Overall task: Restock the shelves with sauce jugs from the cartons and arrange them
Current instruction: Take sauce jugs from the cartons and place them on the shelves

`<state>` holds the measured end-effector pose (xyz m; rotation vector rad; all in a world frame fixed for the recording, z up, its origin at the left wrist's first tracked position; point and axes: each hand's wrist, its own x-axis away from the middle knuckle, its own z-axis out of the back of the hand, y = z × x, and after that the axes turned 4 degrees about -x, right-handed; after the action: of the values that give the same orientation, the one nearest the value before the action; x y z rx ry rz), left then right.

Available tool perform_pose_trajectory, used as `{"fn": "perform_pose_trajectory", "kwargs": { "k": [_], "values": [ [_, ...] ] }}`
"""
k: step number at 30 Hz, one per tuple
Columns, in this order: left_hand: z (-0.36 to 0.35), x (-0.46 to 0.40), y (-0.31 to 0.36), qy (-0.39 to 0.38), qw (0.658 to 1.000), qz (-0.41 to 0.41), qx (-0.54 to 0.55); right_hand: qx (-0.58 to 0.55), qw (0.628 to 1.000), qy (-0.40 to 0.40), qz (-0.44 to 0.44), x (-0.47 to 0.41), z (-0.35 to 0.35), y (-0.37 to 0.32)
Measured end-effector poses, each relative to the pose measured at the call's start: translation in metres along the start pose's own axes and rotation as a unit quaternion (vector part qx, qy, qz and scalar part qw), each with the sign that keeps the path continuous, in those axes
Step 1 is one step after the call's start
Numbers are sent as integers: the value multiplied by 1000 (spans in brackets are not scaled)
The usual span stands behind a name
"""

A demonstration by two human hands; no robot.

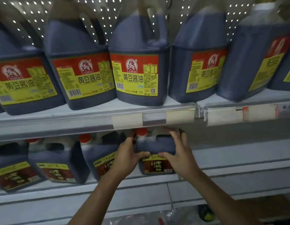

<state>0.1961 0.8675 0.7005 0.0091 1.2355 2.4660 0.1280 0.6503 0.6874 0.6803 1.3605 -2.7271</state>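
A dark sauce jug (pixel 155 146) with a red cap and a brown-and-yellow label stands on the lower shelf (pixel 238 161), at the right end of a row of like jugs (pixel 58 161). My left hand (pixel 127 157) grips its left side and my right hand (pixel 180 151) grips its right side and top, thumbs meeting at the front. On the upper shelf (pixel 95 117) stands a row of larger dark soy sauce jugs (pixel 137 69) with red-and-yellow labels.
To the right of the held jug the lower shelf is bare white. A price rail with paper tags (pixel 238 115) runs along the upper shelf's edge. A brown carton corner (pixel 274 203) and clear plastic wrap (pixel 178 216) lie below.
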Motion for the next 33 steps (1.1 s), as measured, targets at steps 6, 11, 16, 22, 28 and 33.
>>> {"fn": "perform_pose_trajectory", "kwargs": {
  "k": [6, 11, 16, 22, 28, 33],
  "values": [
    [-11, 4, -4, 41, 999, 5, -24, -12, 998, -55, -27, -8, -5, 20],
    [-22, 20, 1, 78, 996, -25, -33, -62, 988, -144, 1, -9, 22, 26],
    [-29, 28, 3, 99, 988, -68, -95, -60, 978, -196, 38, -10, 33, 33],
    [-26, 25, 9, 130, 978, -72, -148, -60, 986, -146, 54, -16, 24, 33],
    [-18, 23, 4, 119, 965, -54, -228, -79, 987, -118, 69, -10, 5, 22],
    [-17, 18, 7, 128, 955, -29, -265, -71, 987, -128, 61, -14, -2, 14]
  ]
}}
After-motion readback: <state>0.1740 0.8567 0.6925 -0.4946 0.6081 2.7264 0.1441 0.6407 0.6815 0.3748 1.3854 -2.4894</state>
